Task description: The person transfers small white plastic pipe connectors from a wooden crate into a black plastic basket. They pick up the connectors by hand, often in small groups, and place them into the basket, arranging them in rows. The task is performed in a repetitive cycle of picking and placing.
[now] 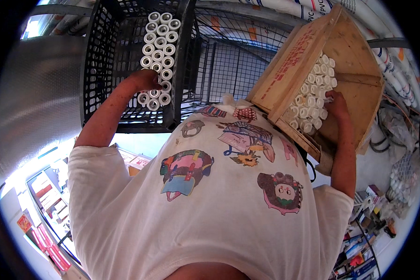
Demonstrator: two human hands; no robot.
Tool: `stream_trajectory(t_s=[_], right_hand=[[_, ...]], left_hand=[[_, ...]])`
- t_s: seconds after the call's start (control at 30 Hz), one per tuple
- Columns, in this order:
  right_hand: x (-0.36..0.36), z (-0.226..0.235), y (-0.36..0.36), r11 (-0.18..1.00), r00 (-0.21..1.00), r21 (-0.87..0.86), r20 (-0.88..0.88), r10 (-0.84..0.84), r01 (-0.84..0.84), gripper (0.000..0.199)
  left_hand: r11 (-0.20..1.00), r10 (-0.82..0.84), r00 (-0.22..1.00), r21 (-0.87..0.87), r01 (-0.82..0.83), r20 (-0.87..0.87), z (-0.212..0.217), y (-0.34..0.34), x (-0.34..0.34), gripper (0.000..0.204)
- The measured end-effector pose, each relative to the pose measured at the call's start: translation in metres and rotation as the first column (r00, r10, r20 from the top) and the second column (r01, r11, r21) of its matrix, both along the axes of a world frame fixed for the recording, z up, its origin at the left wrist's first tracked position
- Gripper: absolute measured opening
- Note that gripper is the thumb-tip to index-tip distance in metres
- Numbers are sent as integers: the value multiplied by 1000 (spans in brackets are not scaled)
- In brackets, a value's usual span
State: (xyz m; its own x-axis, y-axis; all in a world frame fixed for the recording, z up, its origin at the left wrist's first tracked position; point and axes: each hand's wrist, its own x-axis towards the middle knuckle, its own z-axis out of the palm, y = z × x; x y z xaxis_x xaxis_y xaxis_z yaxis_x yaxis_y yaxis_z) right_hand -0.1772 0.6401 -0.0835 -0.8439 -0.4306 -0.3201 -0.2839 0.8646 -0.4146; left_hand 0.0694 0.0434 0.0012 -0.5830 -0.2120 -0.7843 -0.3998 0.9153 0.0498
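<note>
Crate, black plastic point(94, 70), slotted walls, at the person's left. Contents: white ring-ended fittings point(157, 55), packed in a narrow staggered block, round openings facing up; the rest of the slotted floor lies beside it.

Left hand point(147, 80): inside the crate, over the lower part of the block; fingers bent and held close together.

Box, wooden point(359, 100), tilted, red print on its outer side, at the person's right. Contents: white cylindrical pieces point(311, 101), clustered along one wall.

Right hand point(337, 105): inside the box, at the cluster's edge; fingers curled toward the pieces. Whether either hand pinches a piece cannot be told from this angle.

Also present: wire grid point(233, 65), between crate and box; white pipes point(284, 5), behind; white shirt point(224, 224), printed with coloured figures.
</note>
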Motion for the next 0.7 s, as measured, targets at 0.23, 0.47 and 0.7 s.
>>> stream_trajectory(t_s=[0.23, 0.47, 0.7], right_hand=[[-1, -14, 5, 999, 986, 44, -167, -3, 11, 26], [-3, -15, 2, 999, 975, 7, -221, -29, 31, 24], [-11, -16, 14, 971, 973, -82, -39, -227, 223, 24]], left_hand=[[1000, 2, 1000, -3, -2, 14, 4, 2, -4, 36], [999, 43, 999, 14, -44, 31, 4, 2, -2, 37], [999, 46, 998, 10, -47, 52, 9, 7, -6, 34]])
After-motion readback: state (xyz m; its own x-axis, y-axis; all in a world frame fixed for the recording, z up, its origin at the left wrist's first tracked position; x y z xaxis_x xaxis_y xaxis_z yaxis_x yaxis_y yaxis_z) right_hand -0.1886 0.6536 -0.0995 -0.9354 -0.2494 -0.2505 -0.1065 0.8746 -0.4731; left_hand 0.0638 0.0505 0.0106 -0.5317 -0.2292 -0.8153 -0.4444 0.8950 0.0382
